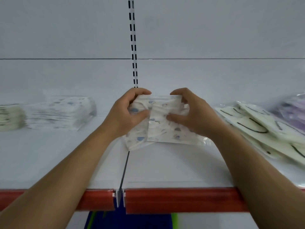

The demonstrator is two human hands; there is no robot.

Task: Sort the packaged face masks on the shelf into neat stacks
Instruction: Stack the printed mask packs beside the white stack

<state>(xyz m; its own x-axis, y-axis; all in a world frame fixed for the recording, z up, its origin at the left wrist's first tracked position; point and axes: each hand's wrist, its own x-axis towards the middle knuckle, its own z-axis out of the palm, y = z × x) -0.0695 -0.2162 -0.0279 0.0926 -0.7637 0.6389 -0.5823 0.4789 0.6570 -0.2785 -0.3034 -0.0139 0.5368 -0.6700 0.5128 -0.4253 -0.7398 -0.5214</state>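
Your left hand (127, 111) and right hand (193, 113) meet over the middle of a white shelf (66, 156), gripping one bundle (165, 128) of packaged masks between them. The left hand's fingers curl over the bundle's top left corner, with the thumb pressed on its front. The right hand's fingers curl over the top right corner, and its thumb also presses on the front. The bundle is white with small blue and purple prints, in clear wrap. At least two packs show, overlapping; the one nearer your left hand is tilted and pokes out lower. Whether the bundle's bottom edge touches the shelf cannot be told.

Well to the left of your left hand sits a stack (62, 111) of similar printed packs, blurred. Just beyond it, at the picture's edge, is a cream stack (9, 117). To the right of your right hand, near your forearm, lies a loose pile (257, 128) of cream packs with black ear loops, fanned out unevenly. Behind that pile are purple packs (290, 109).

Directly above your hands a slotted upright (134, 47) runs up the white wall (214, 30). Below your hands a dark seam (125, 167) splits the shelf and ends at a red strip (181, 199) along the front edge, which both forearms cross.
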